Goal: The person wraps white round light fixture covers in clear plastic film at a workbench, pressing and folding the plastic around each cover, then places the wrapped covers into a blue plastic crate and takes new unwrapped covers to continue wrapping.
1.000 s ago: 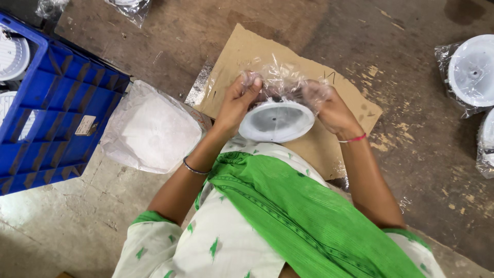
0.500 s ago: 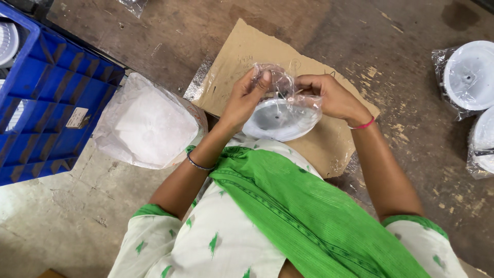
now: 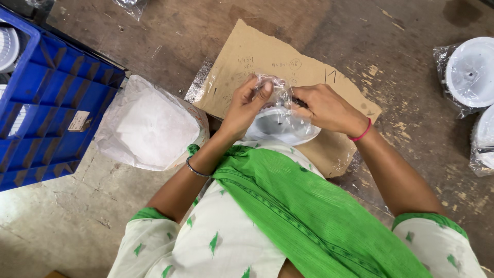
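Your left hand point(image 3: 247, 105) and right hand point(image 3: 321, 108) both pinch the mouth of the clear plastic bag point(image 3: 278, 92), which is wrapped around the white round dish point(image 3: 280, 126). The dish sits low in the bag, above the cardboard sheet point(image 3: 257, 56) and close to your lap. Keep both pinches tight on the film only. Gather the loose plastic evenly toward the centre. Keep the dish level so the bag does not tear at the rim.

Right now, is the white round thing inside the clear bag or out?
Inside: the clear bag covers the white round thing.
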`<action>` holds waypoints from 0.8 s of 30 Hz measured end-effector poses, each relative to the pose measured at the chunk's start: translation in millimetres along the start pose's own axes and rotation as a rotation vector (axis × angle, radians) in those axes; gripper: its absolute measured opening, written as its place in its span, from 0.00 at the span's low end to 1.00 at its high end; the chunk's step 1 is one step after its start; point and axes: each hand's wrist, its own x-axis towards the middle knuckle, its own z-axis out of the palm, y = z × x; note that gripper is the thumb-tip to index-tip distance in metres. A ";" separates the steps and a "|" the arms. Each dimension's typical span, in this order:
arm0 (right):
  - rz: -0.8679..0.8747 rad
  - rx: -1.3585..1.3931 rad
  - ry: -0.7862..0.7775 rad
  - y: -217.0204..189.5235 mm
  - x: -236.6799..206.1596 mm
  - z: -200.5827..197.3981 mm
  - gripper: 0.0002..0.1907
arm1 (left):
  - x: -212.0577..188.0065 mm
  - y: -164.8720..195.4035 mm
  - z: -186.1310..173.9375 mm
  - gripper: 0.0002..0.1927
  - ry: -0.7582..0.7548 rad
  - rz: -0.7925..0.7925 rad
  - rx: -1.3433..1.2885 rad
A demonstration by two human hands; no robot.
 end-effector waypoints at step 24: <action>0.112 0.159 0.092 21.8 -21.0 14.7 0.18 | -34.9 59.9 41.3 0.22 -0.216 0.399 0.984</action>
